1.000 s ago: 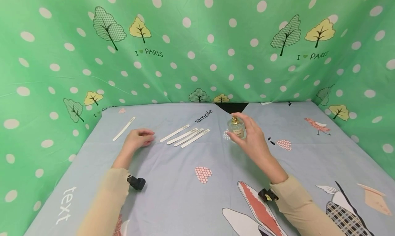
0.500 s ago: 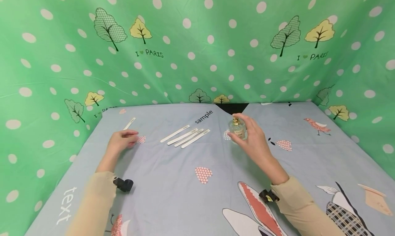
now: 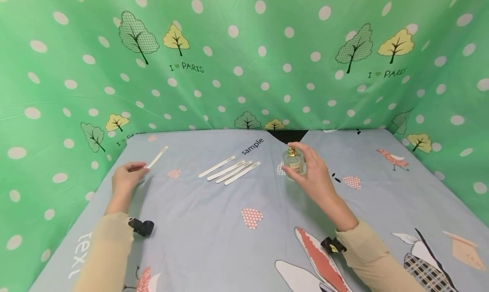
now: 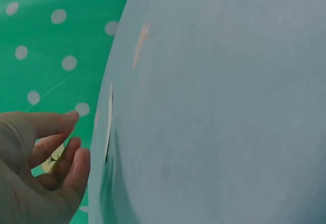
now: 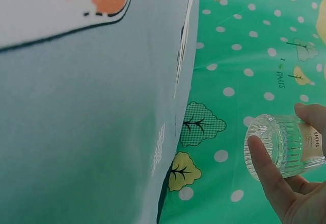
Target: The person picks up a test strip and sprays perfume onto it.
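Two hands are over the table. The right hand (image 3: 311, 173) has its fingers (image 5: 270, 175) and thumb curled round a small glass perfume bottle (image 3: 294, 161) with a gold top, and holds it up off the cloth. From the right wrist camera you can see the bottle's ribbed clear glass (image 5: 282, 145) between thumb and fingers.

The left hand (image 3: 126, 178) holds nothing. Its fingers (image 4: 71, 155) are loose and a bit bent, with the tips just beside the near end of one white paper strip (image 3: 157, 157). I cannot tell if they touch it. That strip lies alone, close to the left edge of the table (image 3: 214, 237), where the green dotted curtain (image 3: 244, 71) hangs down.

Four more white strips (image 3: 229, 169) lie side by side in a row between the two hands, well apart from both. So that makes five strips and one bottle.

Lots of bare blue cloth lies in front of both hands. The curtain closes in the left, back and right sides.
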### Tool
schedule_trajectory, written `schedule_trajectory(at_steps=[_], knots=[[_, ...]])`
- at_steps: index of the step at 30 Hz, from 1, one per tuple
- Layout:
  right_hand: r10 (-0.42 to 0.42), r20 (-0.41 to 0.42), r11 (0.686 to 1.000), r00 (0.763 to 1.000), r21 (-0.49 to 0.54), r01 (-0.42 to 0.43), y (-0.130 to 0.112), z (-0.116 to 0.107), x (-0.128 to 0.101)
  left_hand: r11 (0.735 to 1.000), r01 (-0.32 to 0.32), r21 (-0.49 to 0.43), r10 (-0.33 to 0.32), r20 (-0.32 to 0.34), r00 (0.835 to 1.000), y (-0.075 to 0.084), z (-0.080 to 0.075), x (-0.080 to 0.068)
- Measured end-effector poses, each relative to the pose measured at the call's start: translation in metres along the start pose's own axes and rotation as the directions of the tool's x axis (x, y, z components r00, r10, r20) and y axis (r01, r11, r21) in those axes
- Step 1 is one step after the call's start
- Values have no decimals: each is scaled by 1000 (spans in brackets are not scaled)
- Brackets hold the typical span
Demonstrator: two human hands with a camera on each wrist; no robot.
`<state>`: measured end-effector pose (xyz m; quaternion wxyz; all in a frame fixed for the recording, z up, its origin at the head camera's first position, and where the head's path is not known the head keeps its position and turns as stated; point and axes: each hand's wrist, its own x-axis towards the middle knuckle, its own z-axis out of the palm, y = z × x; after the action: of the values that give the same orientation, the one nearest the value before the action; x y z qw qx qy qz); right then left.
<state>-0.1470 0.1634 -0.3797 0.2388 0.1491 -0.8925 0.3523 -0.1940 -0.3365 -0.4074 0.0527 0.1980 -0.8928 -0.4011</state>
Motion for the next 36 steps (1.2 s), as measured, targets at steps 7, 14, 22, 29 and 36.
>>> schedule_trajectory(at_steps=[7, 14, 22, 29, 36], knots=[[23, 12, 1000, 1000, -1, -23, -6, -3, -3, 992, 88, 90, -93, 50, 994, -13, -13, 7], [25, 10, 1000, 1000, -6, -25, -8, -7, -7, 988, 110, 105, -117, 60, 991, -13, -15, 11], [-7, 21, 1000, 1000, 2, 7, -3, -3, -14, 982, 133, 130, -144, 81, 986, -16, -11, 14], [-2, 33, 1000, 999, -4, 2, -4, 0, -19, 982, 109, 157, -121, 67, 990, -18, -11, 20], [5, 59, 1000, 998, -8, -5, -4, -1, -23, 986, 154, 57, -159, 93, 983, -27, -15, 22]])
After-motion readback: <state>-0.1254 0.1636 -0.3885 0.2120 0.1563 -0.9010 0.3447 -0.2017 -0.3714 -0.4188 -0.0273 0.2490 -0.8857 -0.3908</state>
